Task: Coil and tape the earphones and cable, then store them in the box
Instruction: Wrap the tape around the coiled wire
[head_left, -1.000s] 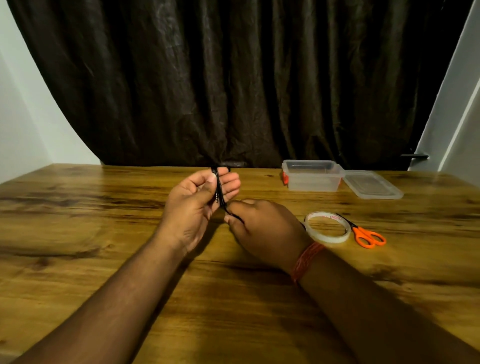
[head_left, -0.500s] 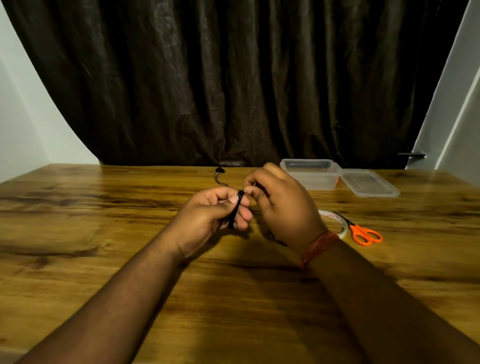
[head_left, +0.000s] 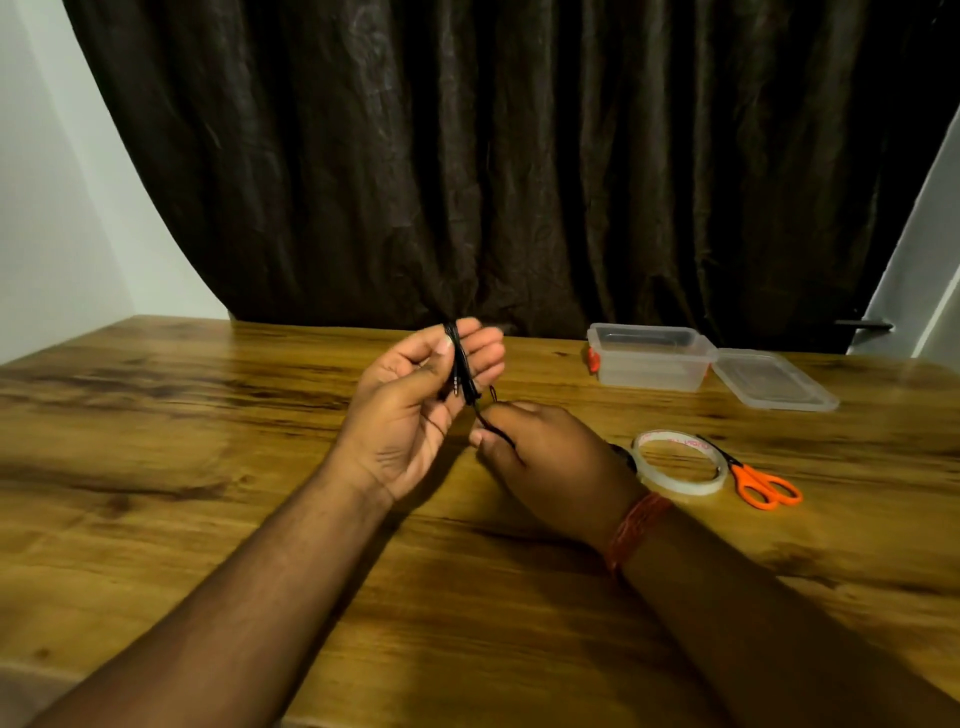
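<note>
Two hands grip one black cable (head_left: 462, 364): left hand (head_left: 415, 410) holds coil, right hand (head_left: 545, 452) pinches strand.

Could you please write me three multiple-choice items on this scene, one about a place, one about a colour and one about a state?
1. Where does the tape roll lie?
A. inside the box
B. on the table, touching the scissors
C. in the left hand

2. What colour are the handles of the scissors?
A. orange
B. blue
C. green

3. What state is the clear box in?
A. shut with its lid on
B. open, its lid beside it
C. upside down

Answers: 1 B, the roll rests on the wooden table against the scissor blades. 2 A, both loops are orange. 3 B, the lid lies flat to the box's right, while the left hand and right hand hold the black earphone cable.
</note>
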